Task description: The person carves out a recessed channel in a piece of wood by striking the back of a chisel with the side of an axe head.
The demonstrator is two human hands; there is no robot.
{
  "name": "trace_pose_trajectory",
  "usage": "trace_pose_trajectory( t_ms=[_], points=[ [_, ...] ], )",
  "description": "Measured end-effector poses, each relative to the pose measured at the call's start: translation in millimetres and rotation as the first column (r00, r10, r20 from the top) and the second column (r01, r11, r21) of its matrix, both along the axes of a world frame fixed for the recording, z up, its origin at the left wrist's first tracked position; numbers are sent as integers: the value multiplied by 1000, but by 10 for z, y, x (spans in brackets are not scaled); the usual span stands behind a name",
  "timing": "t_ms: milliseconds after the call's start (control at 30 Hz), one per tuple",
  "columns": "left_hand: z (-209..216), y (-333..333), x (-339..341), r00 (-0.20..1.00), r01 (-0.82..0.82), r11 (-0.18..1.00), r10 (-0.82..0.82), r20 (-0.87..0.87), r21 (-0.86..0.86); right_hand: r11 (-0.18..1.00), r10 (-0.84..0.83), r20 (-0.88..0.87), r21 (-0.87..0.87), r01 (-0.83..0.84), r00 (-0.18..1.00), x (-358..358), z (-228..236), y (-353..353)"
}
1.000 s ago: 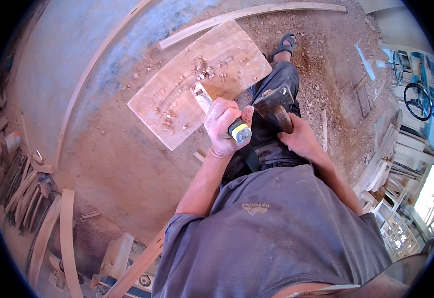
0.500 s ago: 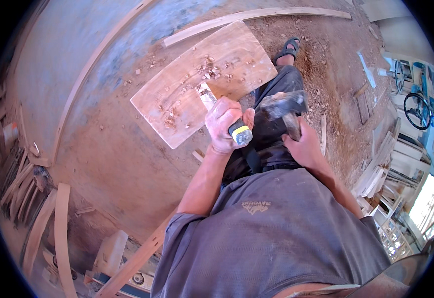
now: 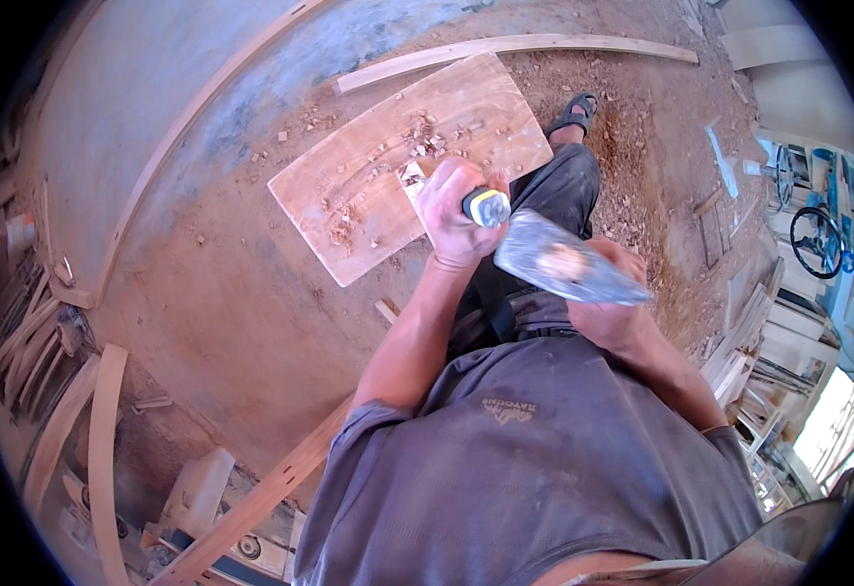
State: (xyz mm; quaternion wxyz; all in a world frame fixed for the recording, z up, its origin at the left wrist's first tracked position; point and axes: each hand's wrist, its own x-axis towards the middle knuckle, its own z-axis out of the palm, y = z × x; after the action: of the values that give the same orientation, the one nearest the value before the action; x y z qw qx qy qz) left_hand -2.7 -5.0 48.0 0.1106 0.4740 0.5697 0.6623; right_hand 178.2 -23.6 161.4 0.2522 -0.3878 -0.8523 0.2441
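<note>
My left hand is closed round a chisel, whose dark handle with a yellow band and metal cap points up toward me. The fist hides its blade. Just beyond the knuckles a pale, cut wood end shows; most of it is covered by the hand. In my right hand is a hammer, its grey metal head blurred and close beside the chisel's cap. The hand wraps its handle, largely hidden beneath the head. A wide wooden board lies beyond my left hand, strewn with wood chips.
Behind the board lies a long timber. Another long timber runs along the left. My sandalled foot rests right of the board. Stacked wood fills the left edge, and a black steering-wheel-shaped handwheel stands at right.
The hammer has swung up and to the left, its head now turned flat toward me near the chisel cap. My left hand, still on the chisel, has shifted slightly.
</note>
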Motion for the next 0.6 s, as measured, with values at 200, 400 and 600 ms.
trace_pose_trajectory(
  t_ms=[200,400,600],
  points=[
    [33,18,-55,998,34,999,-31,54,-42,994,-64,313,-61,87,948,-187,34,191],
    [15,31,-57,1000,-9,996,7,-26,-86,975,-113,48,-187,120,992,-217,364,213],
    [6,120,-222,973,51,993,-27,228,-102,969,-35,406,-209,130,913,-441,255,358]
  ],
)
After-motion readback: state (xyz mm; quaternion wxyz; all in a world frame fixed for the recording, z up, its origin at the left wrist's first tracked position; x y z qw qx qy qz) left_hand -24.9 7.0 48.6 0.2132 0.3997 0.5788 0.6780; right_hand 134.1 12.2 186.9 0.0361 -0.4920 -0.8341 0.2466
